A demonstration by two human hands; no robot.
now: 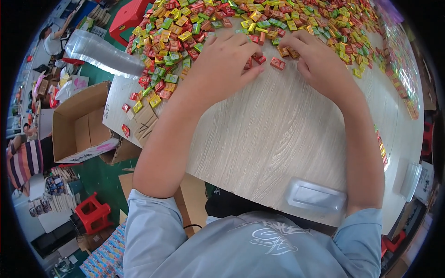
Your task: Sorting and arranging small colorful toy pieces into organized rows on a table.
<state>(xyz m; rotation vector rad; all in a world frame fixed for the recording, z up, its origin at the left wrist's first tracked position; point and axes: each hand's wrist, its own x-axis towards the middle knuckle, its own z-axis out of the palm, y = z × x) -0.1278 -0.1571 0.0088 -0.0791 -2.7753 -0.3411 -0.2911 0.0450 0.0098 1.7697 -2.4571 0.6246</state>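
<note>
Red packets (277,63) lie between and beyond the hands (221,62).

I see a glossy finish on the small, brick-shaped red, yellow and green packets (277,63). The pale grey-beige tabletop (259,134) has streaky wood grain; the clear rectangular plastic tray (316,194) shines, the brown cardboard box (68,132) looks matt, the grey-blue T-shirt (208,252) soft cloth.

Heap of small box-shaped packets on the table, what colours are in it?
The heap mixes red, yellow, green and orange; best seen in the head view.
</note>
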